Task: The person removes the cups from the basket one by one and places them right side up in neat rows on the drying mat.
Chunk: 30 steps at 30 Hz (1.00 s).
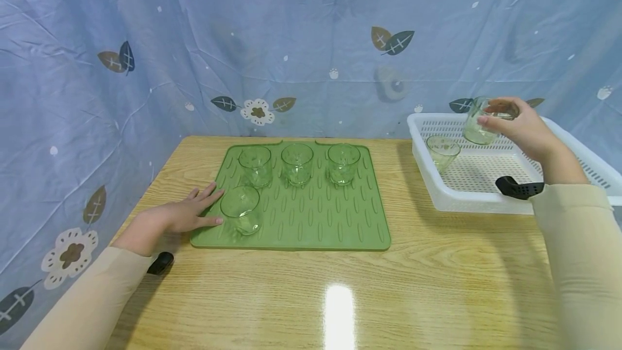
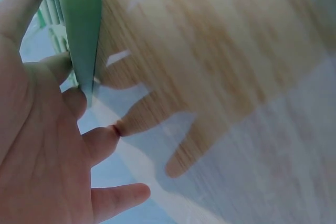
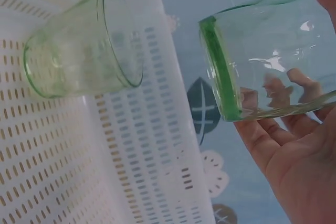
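Note:
My right hand (image 1: 522, 126) grips a clear green-tinted glass (image 1: 478, 123) above the white basket (image 1: 439, 196). In the right wrist view the fingers curl round the side of this glass (image 3: 262, 56), its thick green base showing. A second glass (image 3: 79, 51) leans inside the basket by its left wall. My left hand (image 1: 187, 214) rests with spread fingers at the left edge of the green mat (image 1: 311, 220). Right beside its fingertips, a glass (image 1: 240, 212) stands on the mat. Three more glasses stand in a row along the mat's back: left (image 1: 255, 166), middle (image 1: 297, 163) and right (image 1: 343, 163).
The wooden table (image 1: 272, 290) carries the mat on the left and the perforated basket on the right. A blue patterned curtain (image 1: 311, 42) hangs behind and at the left side. Black wrist straps (image 1: 517, 188) show at both sleeves.

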{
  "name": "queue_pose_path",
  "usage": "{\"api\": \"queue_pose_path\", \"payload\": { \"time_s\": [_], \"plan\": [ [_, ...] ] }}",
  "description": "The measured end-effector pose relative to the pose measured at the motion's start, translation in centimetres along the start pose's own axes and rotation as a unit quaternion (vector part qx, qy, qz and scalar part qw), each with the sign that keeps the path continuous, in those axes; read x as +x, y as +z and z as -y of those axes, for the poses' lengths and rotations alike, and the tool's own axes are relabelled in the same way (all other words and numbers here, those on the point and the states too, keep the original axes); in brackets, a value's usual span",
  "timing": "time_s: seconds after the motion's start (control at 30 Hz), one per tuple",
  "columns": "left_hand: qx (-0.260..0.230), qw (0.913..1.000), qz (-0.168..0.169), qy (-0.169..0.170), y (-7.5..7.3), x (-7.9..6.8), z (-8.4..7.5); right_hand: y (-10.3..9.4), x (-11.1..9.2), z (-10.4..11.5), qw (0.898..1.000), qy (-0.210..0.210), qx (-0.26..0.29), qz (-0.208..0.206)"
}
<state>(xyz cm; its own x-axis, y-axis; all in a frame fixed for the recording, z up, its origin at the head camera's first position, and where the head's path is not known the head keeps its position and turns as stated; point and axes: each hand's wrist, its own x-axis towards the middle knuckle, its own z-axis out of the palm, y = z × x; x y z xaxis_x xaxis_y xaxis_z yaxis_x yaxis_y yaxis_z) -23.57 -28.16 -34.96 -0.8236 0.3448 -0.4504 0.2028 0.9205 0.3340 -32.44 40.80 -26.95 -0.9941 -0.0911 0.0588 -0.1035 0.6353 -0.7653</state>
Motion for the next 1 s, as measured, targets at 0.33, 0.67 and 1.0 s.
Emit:
{"api": "queue_pose_path", "payload": {
  "time_s": [0.33, 0.67, 1.0],
  "plan": [
    [0.002, 1.0000, -0.001, 0.000, -0.1, -0.1, 0.1, 1.0, -0.7, 2.3, 0.999, -0.030, 0.023, 0.005],
    [-0.006, 1.0000, 0.001, 0.005, 0.0, -0.2, 0.1, 2.7, -1.3, 4.1, 0.998, -0.062, 0.017, 0.025],
    [-0.002, 1.0000, 0.002, 0.008, 0.0, -0.3, 0.2, 4.5, -2.2, 6.1, 0.992, -0.109, 0.048, 0.048]
  ]
}}
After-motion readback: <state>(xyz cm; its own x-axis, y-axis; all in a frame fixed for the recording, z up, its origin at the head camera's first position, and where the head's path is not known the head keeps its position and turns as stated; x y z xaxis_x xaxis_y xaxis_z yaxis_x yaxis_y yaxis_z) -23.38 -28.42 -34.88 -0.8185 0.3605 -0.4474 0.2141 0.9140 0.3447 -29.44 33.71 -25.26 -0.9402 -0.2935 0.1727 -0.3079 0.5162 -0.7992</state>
